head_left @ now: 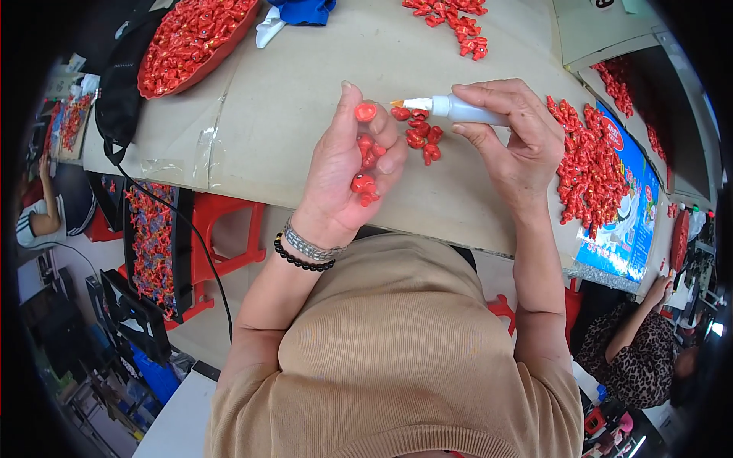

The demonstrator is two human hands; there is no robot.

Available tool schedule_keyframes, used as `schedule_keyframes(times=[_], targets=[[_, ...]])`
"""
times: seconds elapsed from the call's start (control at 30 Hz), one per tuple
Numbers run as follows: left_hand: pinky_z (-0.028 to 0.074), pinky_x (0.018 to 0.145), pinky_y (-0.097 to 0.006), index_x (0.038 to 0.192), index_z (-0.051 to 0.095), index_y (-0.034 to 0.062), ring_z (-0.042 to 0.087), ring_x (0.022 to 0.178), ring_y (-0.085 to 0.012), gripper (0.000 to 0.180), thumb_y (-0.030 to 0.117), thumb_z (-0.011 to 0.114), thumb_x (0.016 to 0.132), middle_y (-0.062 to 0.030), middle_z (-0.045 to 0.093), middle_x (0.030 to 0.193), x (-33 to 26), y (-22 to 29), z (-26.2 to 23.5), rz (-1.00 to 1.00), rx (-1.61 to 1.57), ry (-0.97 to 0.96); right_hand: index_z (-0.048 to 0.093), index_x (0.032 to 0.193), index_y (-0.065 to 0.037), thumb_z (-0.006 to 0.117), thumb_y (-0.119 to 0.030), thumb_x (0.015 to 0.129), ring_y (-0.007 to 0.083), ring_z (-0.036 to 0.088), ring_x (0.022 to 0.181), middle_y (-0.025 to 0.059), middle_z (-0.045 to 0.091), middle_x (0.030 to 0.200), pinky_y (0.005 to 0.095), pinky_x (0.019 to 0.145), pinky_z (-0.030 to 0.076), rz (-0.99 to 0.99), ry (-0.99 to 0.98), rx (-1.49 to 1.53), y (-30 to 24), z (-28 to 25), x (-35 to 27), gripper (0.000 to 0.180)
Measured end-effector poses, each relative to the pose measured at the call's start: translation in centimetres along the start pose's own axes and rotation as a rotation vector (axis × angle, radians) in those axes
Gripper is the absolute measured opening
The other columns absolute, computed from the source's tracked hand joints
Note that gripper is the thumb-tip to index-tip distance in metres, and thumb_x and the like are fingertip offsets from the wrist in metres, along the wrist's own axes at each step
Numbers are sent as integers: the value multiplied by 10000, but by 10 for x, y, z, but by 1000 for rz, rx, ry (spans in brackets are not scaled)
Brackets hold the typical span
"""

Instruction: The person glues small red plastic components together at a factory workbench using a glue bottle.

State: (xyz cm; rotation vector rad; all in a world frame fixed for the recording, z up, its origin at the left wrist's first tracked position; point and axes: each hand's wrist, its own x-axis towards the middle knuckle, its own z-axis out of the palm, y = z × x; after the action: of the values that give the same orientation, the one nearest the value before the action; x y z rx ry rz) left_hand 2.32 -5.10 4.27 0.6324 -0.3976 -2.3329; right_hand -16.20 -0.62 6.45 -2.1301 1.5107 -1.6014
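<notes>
My left hand (334, 168) is turned palm up and closed around several small glossy red figurine pieces. One red piece with a round, paler flat face (366, 112) sits pinched near the thumb tip. Two more red pieces, an upper one (370, 153) and a lower one (364, 187), rest against the palm and curled fingers. In my right hand (519, 133) is a white squeeze bottle (475, 112), held sideways. Its thin orange-based nozzle (397, 103) points left, close to the pinched piece; whether it touches I cannot tell. Beyond the left fingers lies a small red cluster (424, 141).
A red bowl (205, 74) heaped with red pieces stands far left, beside a black strap (121, 91). Red pieces lie at the far edge (458, 23). A larger pile (588, 168) covers part of a blue printed sheet (637, 229) at right. Other people sit at both sides.
</notes>
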Motion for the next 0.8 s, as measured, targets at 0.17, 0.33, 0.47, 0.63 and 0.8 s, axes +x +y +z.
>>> schedule_keyframes(times=[0.17, 0.33, 0.47, 0.63, 0.8], targets=[[310, 457, -228, 697, 395, 133, 392, 536, -127, 471, 514, 415, 972, 14, 330, 625, 0, 0, 1, -1, -18, 22, 703, 937, -21, 745, 64, 621, 189, 656, 750, 90, 672, 848, 277, 628, 528, 28, -22, -5, -2, 0, 0, 330], [313, 469, -237, 694, 389, 133, 384, 536, -133, 470, 509, 415, 974, 11, 324, 625, 0, 0, -1, 0, -37, 2, 705, 933, -24, 749, 58, 617, 186, 657, 748, 86, 673, 840, 274, 622, 526, 33, -38, -10, -1, 1, -1, 330], [311, 466, -240, 691, 382, 136, 384, 533, -135, 470, 510, 416, 974, 12, 316, 615, 0, 0, -1, 2, -47, 12, 706, 932, -24, 750, 58, 614, 183, 657, 746, 86, 673, 837, 273, 620, 525, 33, -47, -21, -1, 1, 0, 331], [302, 443, -237, 691, 386, 143, 395, 522, -132, 468, 518, 416, 971, 13, 317, 603, 0, -2, 1, 9, -18, 23, 702, 932, -17, 748, 61, 618, 186, 657, 746, 94, 673, 841, 273, 621, 523, 33, -26, 16, 1, 2, -2, 326], [290, 312, -196, 713, 369, 109, 389, 533, -112, 476, 497, 365, 989, 9, 286, 620, -1, -3, 3, 6, 24, 67, 700, 936, -10, 745, 67, 623, 190, 656, 746, 98, 674, 853, 272, 621, 523, -17, -38, 3, -2, 3, -1, 325]])
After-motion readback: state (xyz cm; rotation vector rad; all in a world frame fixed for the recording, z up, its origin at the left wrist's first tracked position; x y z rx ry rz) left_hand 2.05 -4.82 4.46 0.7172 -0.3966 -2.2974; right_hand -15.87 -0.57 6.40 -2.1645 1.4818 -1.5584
